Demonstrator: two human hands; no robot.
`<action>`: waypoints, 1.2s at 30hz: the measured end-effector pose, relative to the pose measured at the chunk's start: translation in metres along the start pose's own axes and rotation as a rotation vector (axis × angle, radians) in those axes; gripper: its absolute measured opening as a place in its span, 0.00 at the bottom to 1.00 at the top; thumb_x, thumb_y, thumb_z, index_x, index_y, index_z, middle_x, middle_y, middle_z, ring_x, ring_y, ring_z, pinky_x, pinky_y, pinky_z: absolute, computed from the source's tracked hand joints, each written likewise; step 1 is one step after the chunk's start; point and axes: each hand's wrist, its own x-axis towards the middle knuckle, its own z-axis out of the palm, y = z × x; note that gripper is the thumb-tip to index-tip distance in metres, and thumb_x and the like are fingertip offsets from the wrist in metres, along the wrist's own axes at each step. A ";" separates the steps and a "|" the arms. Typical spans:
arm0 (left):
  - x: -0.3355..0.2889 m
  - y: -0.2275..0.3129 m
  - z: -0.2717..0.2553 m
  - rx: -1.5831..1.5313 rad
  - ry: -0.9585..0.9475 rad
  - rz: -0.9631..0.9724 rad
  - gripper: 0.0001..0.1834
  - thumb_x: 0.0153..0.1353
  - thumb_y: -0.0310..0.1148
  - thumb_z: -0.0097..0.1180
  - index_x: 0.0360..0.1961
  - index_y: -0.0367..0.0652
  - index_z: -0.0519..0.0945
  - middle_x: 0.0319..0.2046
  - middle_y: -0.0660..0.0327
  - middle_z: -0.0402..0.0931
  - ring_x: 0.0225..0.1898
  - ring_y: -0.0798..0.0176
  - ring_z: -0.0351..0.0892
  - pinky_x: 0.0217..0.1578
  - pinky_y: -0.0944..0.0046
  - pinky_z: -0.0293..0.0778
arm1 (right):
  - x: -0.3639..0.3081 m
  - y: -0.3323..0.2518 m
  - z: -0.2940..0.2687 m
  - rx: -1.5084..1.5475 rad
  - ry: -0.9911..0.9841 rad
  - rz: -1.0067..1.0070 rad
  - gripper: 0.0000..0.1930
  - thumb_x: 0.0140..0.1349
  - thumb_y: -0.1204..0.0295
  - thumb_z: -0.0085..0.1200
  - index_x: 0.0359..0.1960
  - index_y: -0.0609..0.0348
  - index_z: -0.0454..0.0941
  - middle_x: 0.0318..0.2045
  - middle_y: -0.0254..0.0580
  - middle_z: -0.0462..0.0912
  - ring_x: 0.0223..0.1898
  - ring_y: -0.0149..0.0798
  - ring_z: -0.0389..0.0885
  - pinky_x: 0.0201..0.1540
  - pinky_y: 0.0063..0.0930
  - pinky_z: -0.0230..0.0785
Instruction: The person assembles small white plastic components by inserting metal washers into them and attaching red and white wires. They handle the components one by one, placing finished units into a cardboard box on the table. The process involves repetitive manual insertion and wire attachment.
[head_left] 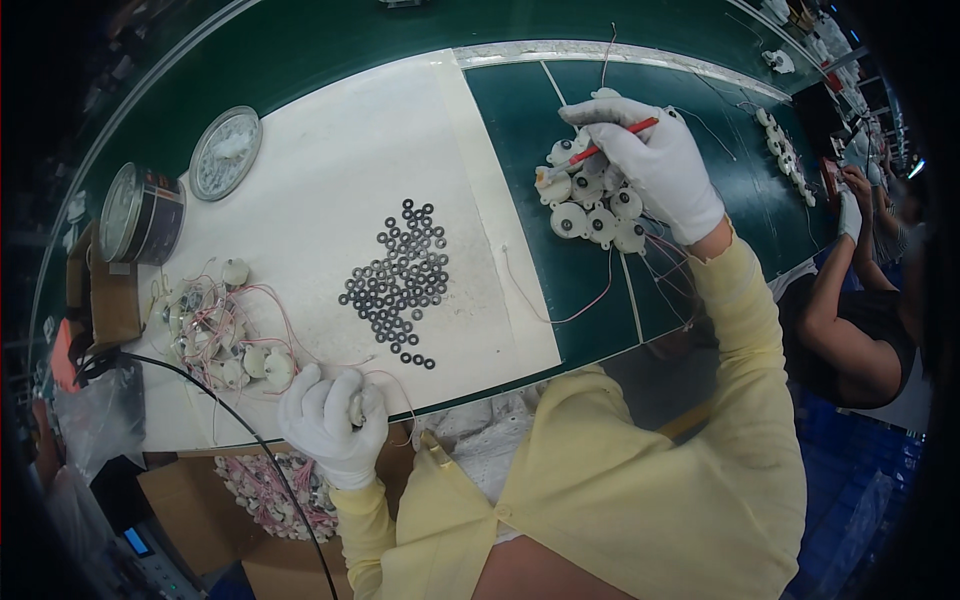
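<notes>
**Green workbench [530, 285], white sheet [340, 140]: parts grouped around two gloved hands**

At the far left, an open metal can [158, 220] stands by the sheet's edge. Just beyond it lies a round lid [213, 186] bearing white paste [232, 142], probably laid flat so the paste stays reachable and off the sheet. Nearer the person, a tangled pile of white wired motors [215, 325] sits on the sheet, and below the bench edge an open cardboard box [178, 505] holds many more pink-wired parts [280, 490], perhaps as bulk stock.

The person's left hand [335, 420] rests at the near edge beside that pile, fingers curled inward; something pale shows between them, but whether it is pinched cannot be told. Black rings [402, 275] spread mid-sheet mostly in one layer, which would make single ones easy to pick.

On the green surface, the right hand [655, 165] pinches a slim red-handled brush [640, 127], tilted with its tip down at a cluster of round white motors [568, 220]. These sit close together with dark centres upward, seemingly so that one reach covers them all. Farther right lies a row of similar motors [785, 155], near a co-worker's gloved hand [850, 215].
</notes>
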 end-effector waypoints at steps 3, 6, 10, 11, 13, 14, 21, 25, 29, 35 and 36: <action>0.000 0.000 -0.001 0.005 -0.010 -0.001 0.18 0.52 0.34 0.67 0.46 0.55 0.81 0.39 0.66 0.76 0.51 0.51 0.79 0.49 0.49 0.73 | -0.004 -0.005 -0.006 0.023 0.000 0.057 0.15 0.73 0.74 0.51 0.55 0.61 0.86 0.41 0.35 0.88 0.37 0.23 0.86 0.36 0.17 0.74; -0.001 0.000 -0.001 -0.016 -0.004 -0.010 0.17 0.53 0.32 0.67 0.46 0.53 0.81 0.39 0.65 0.77 0.50 0.50 0.79 0.50 0.48 0.74 | -0.011 -0.008 -0.011 0.041 0.056 0.066 0.15 0.73 0.74 0.51 0.55 0.61 0.86 0.42 0.36 0.88 0.35 0.24 0.86 0.34 0.16 0.74; 0.000 0.002 -0.001 -0.046 -0.003 -0.024 0.16 0.53 0.27 0.65 0.45 0.50 0.83 0.40 0.64 0.79 0.49 0.48 0.80 0.53 0.47 0.74 | -0.025 -0.007 -0.016 0.101 0.162 0.044 0.15 0.73 0.75 0.50 0.55 0.63 0.86 0.42 0.36 0.88 0.33 0.25 0.86 0.30 0.15 0.73; 0.000 0.002 -0.001 -0.044 -0.003 -0.022 0.16 0.54 0.27 0.65 0.45 0.50 0.83 0.40 0.64 0.80 0.49 0.48 0.80 0.53 0.47 0.74 | -0.030 -0.007 -0.017 0.109 0.178 0.039 0.15 0.73 0.76 0.50 0.55 0.63 0.86 0.42 0.36 0.88 0.32 0.25 0.86 0.29 0.15 0.72; 0.000 0.002 0.000 -0.048 0.003 -0.025 0.16 0.54 0.26 0.66 0.45 0.49 0.83 0.40 0.64 0.80 0.49 0.48 0.80 0.53 0.47 0.75 | -0.040 -0.004 -0.022 0.122 0.137 0.093 0.15 0.73 0.77 0.50 0.55 0.64 0.85 0.43 0.38 0.89 0.32 0.25 0.86 0.30 0.15 0.73; -0.001 0.002 -0.001 -0.051 0.006 -0.027 0.16 0.54 0.26 0.66 0.45 0.49 0.83 0.40 0.64 0.80 0.49 0.48 0.80 0.53 0.47 0.75 | -0.046 -0.003 -0.023 0.129 0.117 0.119 0.15 0.73 0.77 0.50 0.56 0.65 0.85 0.44 0.39 0.89 0.32 0.25 0.86 0.30 0.15 0.73; -0.001 0.002 0.000 -0.036 0.007 -0.023 0.15 0.55 0.26 0.66 0.44 0.49 0.83 0.40 0.64 0.80 0.50 0.47 0.80 0.53 0.47 0.75 | -0.064 0.008 -0.005 0.207 0.071 0.159 0.17 0.72 0.78 0.49 0.59 0.66 0.83 0.44 0.42 0.89 0.28 0.23 0.83 0.33 0.16 0.76; 0.001 0.003 -0.001 -0.040 0.003 -0.022 0.15 0.55 0.27 0.66 0.45 0.49 0.83 0.40 0.64 0.80 0.50 0.47 0.80 0.53 0.47 0.75 | -0.068 0.022 -0.010 0.241 0.063 0.130 0.18 0.72 0.79 0.49 0.60 0.66 0.82 0.44 0.42 0.89 0.28 0.23 0.83 0.33 0.16 0.76; -0.001 0.001 -0.001 -0.044 -0.002 -0.022 0.14 0.56 0.27 0.66 0.45 0.49 0.83 0.40 0.64 0.80 0.50 0.47 0.80 0.53 0.47 0.75 | -0.071 0.021 -0.012 0.260 0.088 0.151 0.18 0.72 0.79 0.49 0.60 0.67 0.81 0.50 0.44 0.88 0.30 0.25 0.84 0.34 0.17 0.78; 0.000 0.002 0.000 -0.032 -0.002 -0.015 0.14 0.57 0.27 0.66 0.46 0.48 0.83 0.41 0.63 0.80 0.50 0.47 0.80 0.54 0.48 0.75 | -0.078 0.024 -0.014 0.248 0.172 0.108 0.18 0.73 0.79 0.48 0.60 0.70 0.81 0.57 0.47 0.86 0.36 0.27 0.85 0.35 0.18 0.79; 0.000 0.001 0.000 -0.023 0.004 -0.003 0.16 0.55 0.27 0.65 0.46 0.50 0.82 0.40 0.64 0.79 0.50 0.48 0.80 0.52 0.48 0.75 | -0.080 0.026 -0.018 0.240 0.185 0.089 0.18 0.73 0.78 0.48 0.60 0.70 0.81 0.56 0.47 0.86 0.37 0.27 0.85 0.35 0.18 0.79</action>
